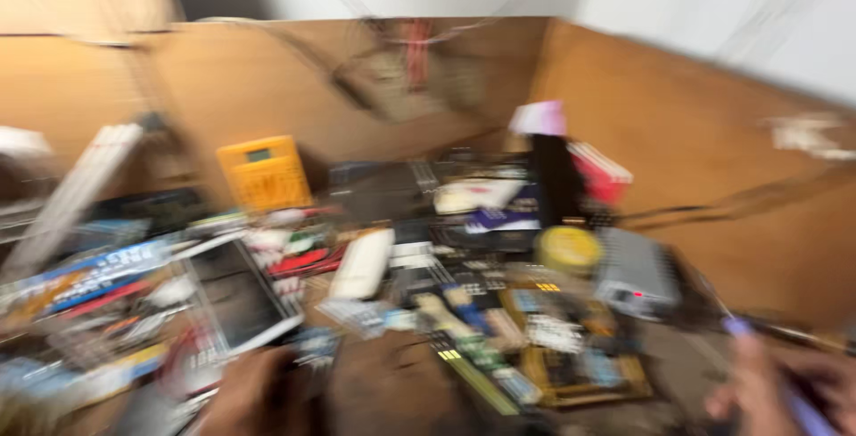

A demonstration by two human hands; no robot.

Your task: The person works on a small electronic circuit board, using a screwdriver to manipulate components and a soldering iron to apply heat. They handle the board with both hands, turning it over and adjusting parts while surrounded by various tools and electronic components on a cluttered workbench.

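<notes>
Gripping a purple tool (796,400) between right-hand fingers (758,374).

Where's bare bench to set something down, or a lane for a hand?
Bare brown bench shows between the left hand and the circuit boards. Another patch lies between the grey box and the right hand. The middle and left, around the white-framed tablet, are crowded. Blur hides detail.

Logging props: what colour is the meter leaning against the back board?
Yellow; the meter shows best in the head view.
</notes>
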